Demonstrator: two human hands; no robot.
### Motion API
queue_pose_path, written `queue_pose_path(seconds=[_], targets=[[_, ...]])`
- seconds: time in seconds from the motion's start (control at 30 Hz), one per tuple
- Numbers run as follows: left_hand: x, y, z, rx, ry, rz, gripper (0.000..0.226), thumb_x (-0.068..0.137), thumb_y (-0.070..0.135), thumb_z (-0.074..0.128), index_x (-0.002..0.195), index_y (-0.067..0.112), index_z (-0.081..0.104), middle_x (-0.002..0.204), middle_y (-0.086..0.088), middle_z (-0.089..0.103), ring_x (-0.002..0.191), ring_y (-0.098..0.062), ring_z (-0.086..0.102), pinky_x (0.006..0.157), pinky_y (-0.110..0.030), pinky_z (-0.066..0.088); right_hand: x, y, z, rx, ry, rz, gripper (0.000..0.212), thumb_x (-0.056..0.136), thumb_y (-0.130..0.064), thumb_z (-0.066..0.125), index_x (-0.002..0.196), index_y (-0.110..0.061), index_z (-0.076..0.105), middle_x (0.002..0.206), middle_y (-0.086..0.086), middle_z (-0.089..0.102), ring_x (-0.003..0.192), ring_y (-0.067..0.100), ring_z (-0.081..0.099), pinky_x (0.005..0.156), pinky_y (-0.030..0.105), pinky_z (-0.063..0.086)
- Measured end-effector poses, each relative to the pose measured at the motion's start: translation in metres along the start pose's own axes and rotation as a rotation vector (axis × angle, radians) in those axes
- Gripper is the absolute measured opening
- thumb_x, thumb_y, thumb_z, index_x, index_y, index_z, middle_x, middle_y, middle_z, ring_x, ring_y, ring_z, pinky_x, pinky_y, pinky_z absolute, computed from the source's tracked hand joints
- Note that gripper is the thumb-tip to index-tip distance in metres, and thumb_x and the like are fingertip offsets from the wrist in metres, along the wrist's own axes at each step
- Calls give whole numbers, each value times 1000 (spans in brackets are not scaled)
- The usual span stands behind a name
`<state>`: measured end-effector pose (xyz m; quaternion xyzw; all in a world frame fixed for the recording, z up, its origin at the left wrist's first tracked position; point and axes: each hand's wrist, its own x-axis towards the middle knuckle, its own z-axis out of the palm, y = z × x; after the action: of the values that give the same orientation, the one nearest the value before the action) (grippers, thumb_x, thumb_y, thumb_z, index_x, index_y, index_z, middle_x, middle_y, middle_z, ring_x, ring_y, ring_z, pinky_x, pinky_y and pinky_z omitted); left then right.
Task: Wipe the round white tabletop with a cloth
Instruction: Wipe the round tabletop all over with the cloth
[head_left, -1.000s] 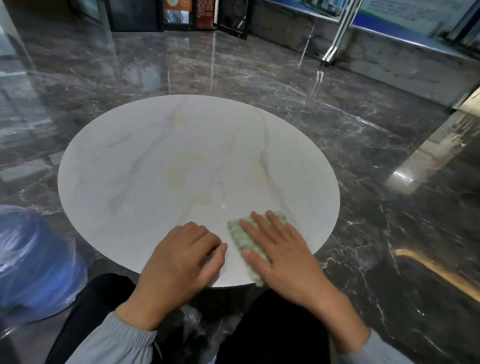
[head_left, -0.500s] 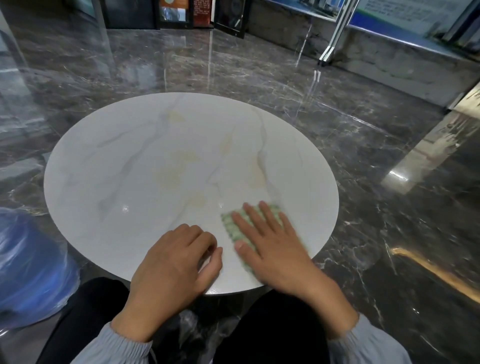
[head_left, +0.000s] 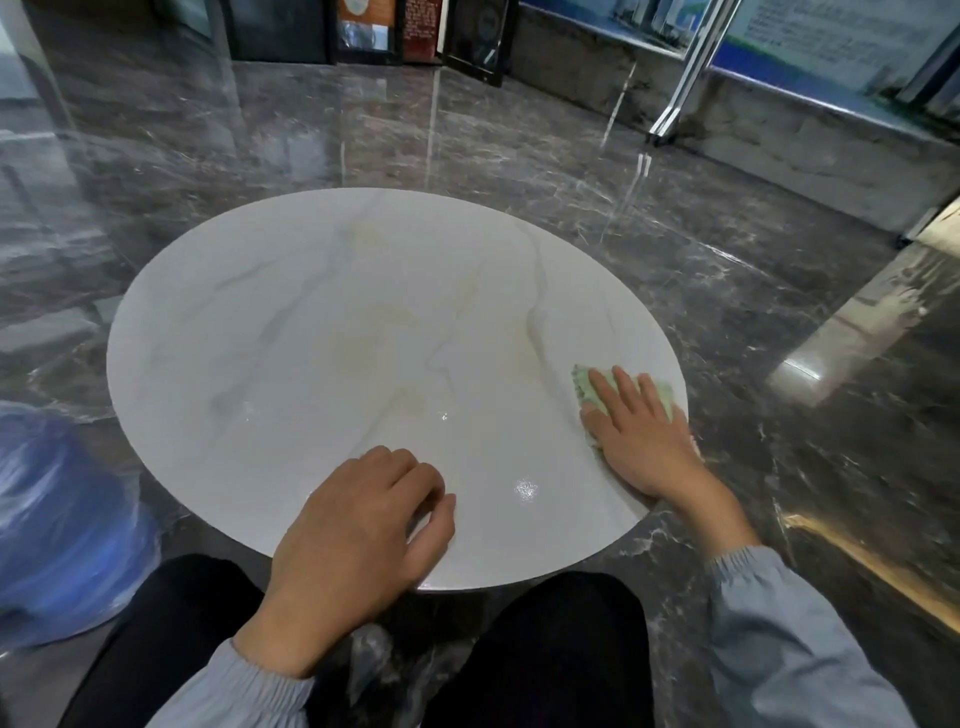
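The round white tabletop (head_left: 291, 332) with faint grey veins and yellowish stains fills the middle of the head view. A small pale green cloth (head_left: 584, 382) lies flat at its right edge. My right hand (head_left: 641, 439) presses down on the cloth with fingers spread, covering most of it. My left hand (head_left: 358, 525) rests on the near edge of the tabletop, fingers curled, with nothing in it.
A glossy dark marble floor (head_left: 753, 322) surrounds the table. A blue water bottle wrapped in plastic (head_left: 57, 525) stands at the left. My dark-trousered knees (head_left: 550, 649) sit under the near edge. A low stone ledge (head_left: 831, 156) runs along the back right.
My right hand has slid the cloth from the near middle edge out to the right edge of the tabletop. My left hand has stayed at the near edge.
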<state>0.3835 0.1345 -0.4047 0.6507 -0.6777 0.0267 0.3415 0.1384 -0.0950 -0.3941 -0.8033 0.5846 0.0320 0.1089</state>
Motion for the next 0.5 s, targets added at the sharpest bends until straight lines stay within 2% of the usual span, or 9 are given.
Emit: queue_pose_path(seconds=[0.13, 0.23, 0.33, 0.43, 0.5], targets=[[0, -3, 3, 10, -3, -4, 20, 97, 35, 63, 83, 21, 66, 76, 8, 53, 70, -17, 48, 63, -39, 46, -70, -55, 31, -47, 62, -340, 62, 97, -69, 1, 156, -56, -14, 168, -22, -19, 152, 7, -29, 124, 45, -12], [-2, -5, 5, 5, -5, -5, 19, 97, 36, 62, 83, 24, 64, 76, 10, 50, 71, -16, 47, 63, -39, 45, -92, -55, 39, 9, 33, -473, 60, 98, -74, 4, 154, -61, -11, 167, -28, -18, 149, -1, -30, 122, 39, -13], [-1, -5, 5, 0, -5, -11, 20, 98, 37, 60, 83, 24, 63, 76, 10, 50, 71, -16, 47, 63, -39, 45, -59, -23, 23, -1, 30, -371, 61, 98, -74, 10, 155, -62, -6, 166, -28, -16, 151, 0, -25, 125, 41, -9], [-1, -3, 2, -3, -18, -18, 21, 98, 36, 60, 82, 23, 64, 75, 9, 50, 70, -17, 48, 63, -40, 45, -13, 24, 3, 20, 36, -106, 60, 104, -64, 18, 161, -51, 3, 170, -20, -6, 157, 11, -14, 127, 49, -3], [-1, -2, -1, -2, -22, -18, 21, 98, 35, 61, 82, 22, 65, 74, 8, 52, 70, -17, 48, 63, -40, 46, 4, 42, -4, 72, 21, -12, 62, 106, -59, 19, 164, -42, 6, 172, -14, -5, 158, 14, -14, 127, 52, -4]])
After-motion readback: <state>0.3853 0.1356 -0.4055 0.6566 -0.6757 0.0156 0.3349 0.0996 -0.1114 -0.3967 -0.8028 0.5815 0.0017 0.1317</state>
